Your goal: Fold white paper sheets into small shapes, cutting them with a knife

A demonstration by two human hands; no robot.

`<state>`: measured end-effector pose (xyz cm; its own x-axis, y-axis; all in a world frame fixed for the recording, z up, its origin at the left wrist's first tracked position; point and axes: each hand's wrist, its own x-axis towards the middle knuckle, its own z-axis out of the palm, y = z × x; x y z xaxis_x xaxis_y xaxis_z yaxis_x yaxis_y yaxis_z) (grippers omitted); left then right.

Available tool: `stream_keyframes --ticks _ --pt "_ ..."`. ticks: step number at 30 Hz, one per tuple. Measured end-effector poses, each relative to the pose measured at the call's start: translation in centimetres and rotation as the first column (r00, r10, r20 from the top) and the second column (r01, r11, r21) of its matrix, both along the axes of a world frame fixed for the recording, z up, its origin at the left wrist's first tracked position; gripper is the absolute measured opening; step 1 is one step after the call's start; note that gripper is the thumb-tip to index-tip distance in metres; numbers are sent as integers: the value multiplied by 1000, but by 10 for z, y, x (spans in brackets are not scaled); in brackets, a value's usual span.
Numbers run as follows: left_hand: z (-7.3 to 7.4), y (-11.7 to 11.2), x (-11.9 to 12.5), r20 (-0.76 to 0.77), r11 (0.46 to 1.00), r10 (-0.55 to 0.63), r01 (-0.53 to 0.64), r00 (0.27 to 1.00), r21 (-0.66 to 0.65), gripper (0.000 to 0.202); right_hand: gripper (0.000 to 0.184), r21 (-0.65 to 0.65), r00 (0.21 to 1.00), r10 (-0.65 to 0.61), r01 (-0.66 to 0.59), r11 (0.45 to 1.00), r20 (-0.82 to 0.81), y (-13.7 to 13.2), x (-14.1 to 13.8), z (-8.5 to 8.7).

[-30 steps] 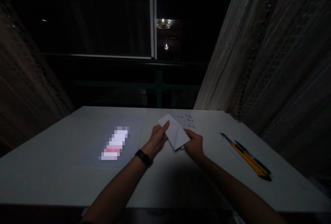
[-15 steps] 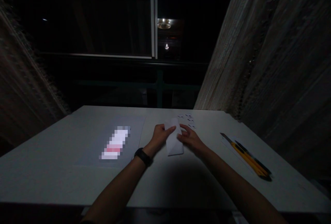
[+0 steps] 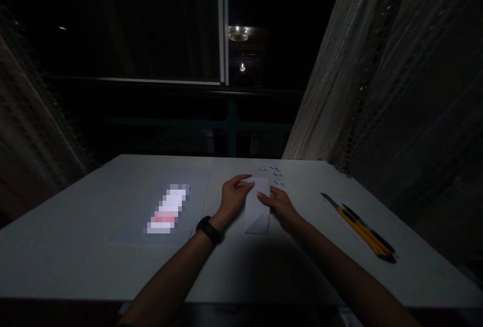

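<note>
A folded white sheet of paper (image 3: 258, 211) is held between my two hands over the table, its long sides running away from me. A slanting fold line crosses its near end. My left hand (image 3: 234, 197) pinches the upper left edge, thumb near the top. On the right edge, my right hand (image 3: 281, 206) grips with the thumb on the paper's face and the other fingers behind it, partly hidden. A dark band sits on my left wrist. Just beyond the paper lie several small paper pieces (image 3: 276, 174) with dark marks.
The white table (image 3: 94, 271) stands before a dark window (image 3: 132, 35) between curtains (image 3: 320, 80). At left a bright, pixelated rectangle (image 3: 169, 209) lies on a large pale sheet (image 3: 128, 229). At right are a yellow utility knife (image 3: 362, 231) and a dark pen-like object (image 3: 368, 225).
The folded paper has turned straighter and come slightly nearer me. My left hand has shifted its grip towards the top left edge, and my right thumb now rests on the paper's face.
</note>
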<state>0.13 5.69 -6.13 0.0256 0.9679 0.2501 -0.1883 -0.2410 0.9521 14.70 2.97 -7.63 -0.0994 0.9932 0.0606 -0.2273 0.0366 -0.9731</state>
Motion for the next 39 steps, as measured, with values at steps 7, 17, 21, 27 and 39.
stream_keyframes --ticks 7,17,21,27,39 --pt "-2 1 1 -33 1000 -29 29 999 9 37 46 25 998 -49 48 999 46 7 6 -4" --pt "4 -2 -1 -37 998 -64 64 997 16 33 35 -34 1000 26 -26 999 16 5 9 2" --pt "5 -2 -3 -25 995 -101 101 995 16 37 35 -47 999 29 -28 999 23 7 10 0" --pt "6 -3 -6 91 973 -221 226 971 -47 34 33 -19 999 51 -51 998 -19 4 10 4" --pt "10 -8 -13 241 842 -496 530 834 -101 35 30 5 976 180 -181 984 -119 1 10 5"
